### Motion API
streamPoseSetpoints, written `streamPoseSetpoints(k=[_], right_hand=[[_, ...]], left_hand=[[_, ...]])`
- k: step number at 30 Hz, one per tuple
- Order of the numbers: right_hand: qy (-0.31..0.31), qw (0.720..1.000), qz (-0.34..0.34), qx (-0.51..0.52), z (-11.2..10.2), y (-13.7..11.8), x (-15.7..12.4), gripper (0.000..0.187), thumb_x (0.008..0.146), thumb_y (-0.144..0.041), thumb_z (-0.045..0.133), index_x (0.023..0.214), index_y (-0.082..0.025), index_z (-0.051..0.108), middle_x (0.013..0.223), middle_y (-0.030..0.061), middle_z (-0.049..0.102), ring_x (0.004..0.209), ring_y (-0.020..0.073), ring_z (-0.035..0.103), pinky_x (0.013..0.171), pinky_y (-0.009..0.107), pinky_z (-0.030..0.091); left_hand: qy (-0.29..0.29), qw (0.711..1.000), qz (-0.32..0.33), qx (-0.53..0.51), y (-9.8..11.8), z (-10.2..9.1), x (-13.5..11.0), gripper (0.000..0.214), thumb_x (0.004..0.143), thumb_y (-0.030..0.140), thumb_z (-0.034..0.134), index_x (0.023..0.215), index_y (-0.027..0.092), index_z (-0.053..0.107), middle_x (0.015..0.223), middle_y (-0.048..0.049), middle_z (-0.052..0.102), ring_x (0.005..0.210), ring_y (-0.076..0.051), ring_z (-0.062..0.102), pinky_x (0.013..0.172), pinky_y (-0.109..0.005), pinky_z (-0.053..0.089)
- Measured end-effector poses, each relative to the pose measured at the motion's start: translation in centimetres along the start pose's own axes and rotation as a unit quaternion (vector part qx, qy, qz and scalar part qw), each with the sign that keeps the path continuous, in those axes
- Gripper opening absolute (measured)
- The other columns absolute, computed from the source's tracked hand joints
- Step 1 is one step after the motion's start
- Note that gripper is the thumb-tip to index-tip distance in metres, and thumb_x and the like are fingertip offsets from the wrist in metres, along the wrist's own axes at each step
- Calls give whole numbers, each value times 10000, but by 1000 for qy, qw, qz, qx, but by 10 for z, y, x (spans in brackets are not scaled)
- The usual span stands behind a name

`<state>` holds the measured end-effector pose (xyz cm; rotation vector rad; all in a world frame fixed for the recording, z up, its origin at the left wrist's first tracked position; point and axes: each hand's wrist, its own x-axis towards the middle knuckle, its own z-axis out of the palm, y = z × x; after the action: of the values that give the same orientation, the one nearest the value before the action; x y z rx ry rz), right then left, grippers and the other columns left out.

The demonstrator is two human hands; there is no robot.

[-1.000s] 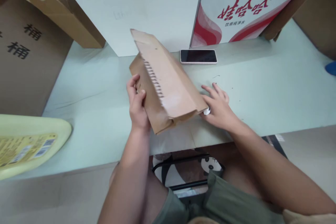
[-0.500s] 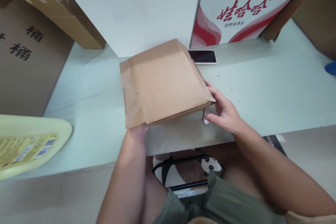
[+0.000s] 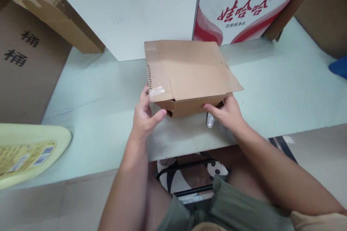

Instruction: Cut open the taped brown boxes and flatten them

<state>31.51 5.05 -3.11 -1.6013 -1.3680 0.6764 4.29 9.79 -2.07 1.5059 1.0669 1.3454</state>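
Note:
A small brown cardboard box (image 3: pixel 189 72) rests on the pale green table (image 3: pixel 271 94) in front of me, its top flaps folded flat, with a bit of clear tape at its near left corner. My left hand (image 3: pixel 145 117) grips that near left corner, thumb on the front wall. My right hand (image 3: pixel 226 112) holds the near right corner, fingers curled against the front wall. A small white object (image 3: pixel 210 120) lies on the table under my right hand.
A large white box (image 3: pixel 127 14) and a white carton with red lettering (image 3: pixel 244 7) stand behind. Brown cartons (image 3: pixel 24 61) sit at the left and far right. A pale yellow plastic item (image 3: pixel 27 151) lies at the lower left. Something blue (image 3: pixel 338 68) shows at the right edge.
The box was tilted up on edge in my left hand; it has been turned and laid down flat. Both hands now hold its near corners. The phone behind is now hidden.

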Motion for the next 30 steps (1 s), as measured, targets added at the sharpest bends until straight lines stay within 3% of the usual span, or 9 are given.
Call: streamPoseSetpoints(k=[2, 5, 9, 12, 14, 19, 24, 27, 30], right_hand=[[11, 1000, -13, -11, 0, 0, 1, 770, 685, -666, 797, 1247, -196, 560, 1180, 172, 738, 1084, 351, 737, 837, 450, 629], [41, 998, -28, -37, -2, 1, 2, 828, 713, -621, 801, 1357, -207, 485, 1251, 174, 701, 1114, 342, 713, 864, 455, 611], [85, 996, -15, -22, -3, 2, 3, 674, 736, -593, 796, 1228, -195, 565, 1139, 149, 705, 984, 310, 698, 804, 453, 608], [92, 995, -16, 25, -3, 1, 4, 510, 771, -572, 770, 1085, -205, 606, 1021, 96, 697, 900, 258, 672, 768, 413, 593], [108, 993, -18, 37, -4, -2, 4, 441, 778, -556, 764, 1011, -214, 611, 945, 64, 674, 837, 224, 639, 716, 372, 567], [117, 992, -27, 42, -4, -4, 4, 379, 789, -530, 763, 921, -219, 592, 821, 18, 621, 721, 173, 566, 622, 313, 494], [102, 989, -41, 95, -3, 0, 5, 414, 802, -514, 768, 1054, -219, 623, 965, 51, 696, 849, 203, 643, 732, 339, 547], [102, 985, -44, 131, -4, 3, 7, 463, 787, -541, 788, 1092, -231, 630, 1039, 60, 716, 937, 221, 670, 807, 354, 566], [110, 982, -35, 149, -7, 5, 9, 467, 765, -552, 806, 1075, -243, 643, 1043, 52, 728, 940, 220, 679, 800, 349, 572]], left_hand=[[-1, 1000, -17, 4, 3, -2, -1, 476, 648, 647, 862, 732, 218, 675, 815, -53, 656, 813, -218, 634, 794, -373, 548], [-19, 999, -34, 4, 7, -4, -4, 478, 763, 630, 786, 665, 219, 562, 571, 36, 431, 527, -119, 364, 521, -272, 346], [-58, 995, 9, 75, 6, -5, -5, 351, 818, 557, 734, 947, 244, 645, 771, 2, 608, 662, -157, 530, 624, -287, 443], [-89, 986, 36, 133, 2, -7, -6, 424, 818, 475, 734, 1169, 266, 623, 1046, -43, 695, 878, -200, 640, 787, -322, 514], [-112, 982, 34, 152, 0, -8, -7, 491, 817, 425, 732, 1260, 278, 579, 1083, -46, 693, 895, -200, 650, 806, -326, 522], [-138, 985, 18, 105, -4, -8, -10, 469, 815, 313, 702, 1246, 290, 519, 1003, -6, 633, 828, -159, 617, 760, -292, 520], [-166, 986, 2, -23, -9, -9, -6, 442, 810, 309, 769, 1187, 305, 538, 1053, -1, 589, 878, -131, 583, 773, -244, 498], [-220, 967, -39, -124, -7, -8, -3, 478, 818, 376, 802, 1198, 323, 517, 1020, 5, 582, 843, -128, 595, 739, -237, 513], [-241, 958, -51, -145, -4, -6, -4, 493, 829, 388, 809, 1221, 351, 514, 1041, 8, 573, 891, -133, 610, 772, -240, 530]])
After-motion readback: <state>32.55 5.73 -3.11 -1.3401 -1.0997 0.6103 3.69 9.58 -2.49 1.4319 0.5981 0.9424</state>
